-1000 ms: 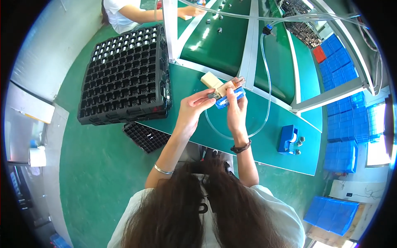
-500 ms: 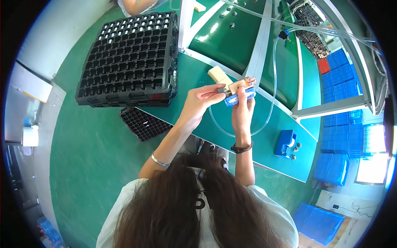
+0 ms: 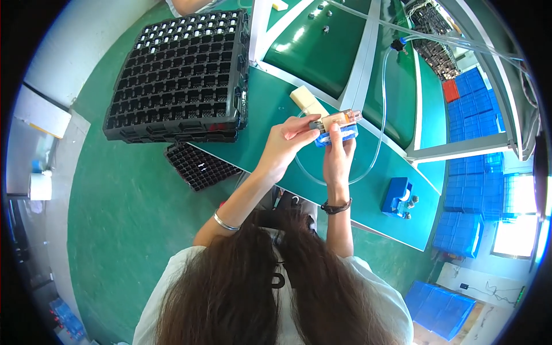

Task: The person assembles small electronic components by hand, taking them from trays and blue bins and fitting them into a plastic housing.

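Observation:
In front of me, above the green table, my right hand [image 3: 338,161] grips a blue block [image 3: 342,135]. Its thumb presses on a beige piece with a clear plastic body [image 3: 347,117] lying along the block's top. My left hand [image 3: 282,146] pinches a small grey part [image 3: 315,125] at the left end of that piece, thumb and fingers closed. Whether the grey part is joined to the beige piece cannot be made out. Just behind my hands sits a cream-coloured block [image 3: 309,100] on the table.
At the left stands a stack of black compartment trays [image 3: 187,131], white parts in its far rows. Below it lies another black tray [image 3: 195,178]. A clear tube [image 3: 378,144] loops across the table [image 3: 368,201]. Right of it sits a blue holder [image 3: 394,195] near small metal parts. Behind runs a green conveyor [image 3: 307,60].
Both hands keep their grip, with the blue block and clear piece shifted slightly to the right. The view itself has moved a little. A person's arm at the top left has shifted.

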A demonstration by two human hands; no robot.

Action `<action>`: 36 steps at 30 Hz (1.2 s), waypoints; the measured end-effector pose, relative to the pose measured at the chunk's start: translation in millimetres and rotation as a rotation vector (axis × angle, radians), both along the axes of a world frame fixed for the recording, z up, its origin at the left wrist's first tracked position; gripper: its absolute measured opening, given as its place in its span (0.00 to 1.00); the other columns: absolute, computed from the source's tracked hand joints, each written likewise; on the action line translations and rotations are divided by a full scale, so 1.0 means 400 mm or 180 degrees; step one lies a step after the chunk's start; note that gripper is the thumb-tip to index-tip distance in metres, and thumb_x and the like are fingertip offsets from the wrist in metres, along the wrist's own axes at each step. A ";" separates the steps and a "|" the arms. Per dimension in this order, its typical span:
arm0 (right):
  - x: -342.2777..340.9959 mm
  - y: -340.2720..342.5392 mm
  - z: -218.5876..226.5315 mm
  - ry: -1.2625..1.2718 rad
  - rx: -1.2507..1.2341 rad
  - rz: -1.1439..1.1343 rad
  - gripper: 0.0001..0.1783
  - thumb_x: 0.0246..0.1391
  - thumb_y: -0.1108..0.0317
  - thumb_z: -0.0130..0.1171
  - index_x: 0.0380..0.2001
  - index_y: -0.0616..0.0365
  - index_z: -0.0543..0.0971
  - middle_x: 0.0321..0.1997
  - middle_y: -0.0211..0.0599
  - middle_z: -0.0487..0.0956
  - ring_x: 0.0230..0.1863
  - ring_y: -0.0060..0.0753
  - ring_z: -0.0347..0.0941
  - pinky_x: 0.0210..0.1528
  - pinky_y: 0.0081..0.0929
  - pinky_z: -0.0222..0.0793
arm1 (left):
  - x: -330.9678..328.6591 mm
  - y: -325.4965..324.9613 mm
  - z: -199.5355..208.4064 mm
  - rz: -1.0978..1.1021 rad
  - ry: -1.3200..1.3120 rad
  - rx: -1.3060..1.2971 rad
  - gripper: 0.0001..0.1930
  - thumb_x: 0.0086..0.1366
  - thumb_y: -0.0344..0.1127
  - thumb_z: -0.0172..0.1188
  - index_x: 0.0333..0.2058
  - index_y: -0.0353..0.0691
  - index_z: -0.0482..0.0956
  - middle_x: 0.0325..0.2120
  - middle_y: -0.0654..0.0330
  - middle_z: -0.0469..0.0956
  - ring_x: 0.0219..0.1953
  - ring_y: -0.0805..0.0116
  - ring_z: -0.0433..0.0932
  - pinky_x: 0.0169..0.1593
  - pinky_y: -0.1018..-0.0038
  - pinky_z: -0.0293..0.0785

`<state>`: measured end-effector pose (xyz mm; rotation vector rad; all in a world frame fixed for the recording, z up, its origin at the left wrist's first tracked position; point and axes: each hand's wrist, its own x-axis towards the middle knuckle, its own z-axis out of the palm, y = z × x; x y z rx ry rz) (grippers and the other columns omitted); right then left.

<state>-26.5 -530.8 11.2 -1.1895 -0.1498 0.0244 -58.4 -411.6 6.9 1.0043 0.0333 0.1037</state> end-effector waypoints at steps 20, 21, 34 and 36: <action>0.302 -0.013 -0.194 -0.0767 -0.2314 -0.0283 0.23 0.47 0.61 0.63 0.43 0.62 0.70 0.34 0.37 0.78 0.35 0.25 0.73 0.39 0.24 0.69 | -0.020 0.021 -0.144 0.0402 0.0704 0.0516 0.22 0.65 0.39 0.48 0.57 0.43 0.60 0.44 0.58 0.70 0.45 0.73 0.70 0.49 0.77 0.65; 0.304 -0.013 -0.203 -0.0870 -0.2579 -0.0313 0.24 0.46 0.60 0.64 0.43 0.62 0.71 0.33 0.40 0.78 0.35 0.27 0.74 0.39 0.25 0.69 | -0.037 0.023 -0.147 0.0428 0.0724 0.0491 0.21 0.65 0.38 0.48 0.56 0.43 0.62 0.44 0.59 0.71 0.44 0.73 0.70 0.48 0.77 0.66; 0.267 0.008 -0.209 -0.1080 -0.3152 -0.1064 0.31 0.38 0.54 0.68 0.40 0.67 0.73 0.31 0.53 0.76 0.33 0.48 0.75 0.37 0.33 0.70 | -0.186 0.029 -0.121 0.0519 0.0870 0.0215 0.16 0.66 0.37 0.45 0.51 0.39 0.67 0.39 0.59 0.73 0.40 0.74 0.72 0.46 0.78 0.66; 0.259 0.007 -0.192 -0.0978 -0.3084 -0.1058 0.30 0.39 0.54 0.68 0.40 0.67 0.74 0.31 0.53 0.76 0.33 0.48 0.75 0.37 0.33 0.70 | -0.198 0.034 -0.122 0.0511 0.0866 0.0203 0.17 0.66 0.37 0.44 0.51 0.38 0.66 0.39 0.59 0.73 0.40 0.73 0.72 0.46 0.78 0.66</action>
